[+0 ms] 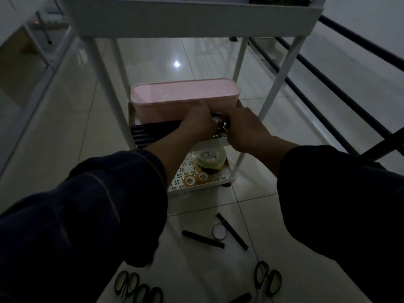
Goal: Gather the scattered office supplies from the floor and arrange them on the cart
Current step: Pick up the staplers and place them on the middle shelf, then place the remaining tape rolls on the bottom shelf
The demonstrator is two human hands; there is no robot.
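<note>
Both the left hand (197,121) and right hand (242,127) pinch small dark clips (224,124) at the front edge of the white three-tier cart's (284,68) middle shelf. Black markers (203,239) and scissors (267,277) remain on the floor.

1. A dim room is floored with large, glossy pale tiles (218,62) set apart by thin dark grout lines.
2. A small bright spot of light (176,64) reflects off the tiles, beyond the cart's legs.
3. Black horizontal railing bars (341,92) run diagonally along the right side, in front of a pale wall (371,14).
4. On the left stands a white-framed glass partition (28,101), with slim dark furniture legs (43,29) and a faint red glow (36,23) behind it.
</note>
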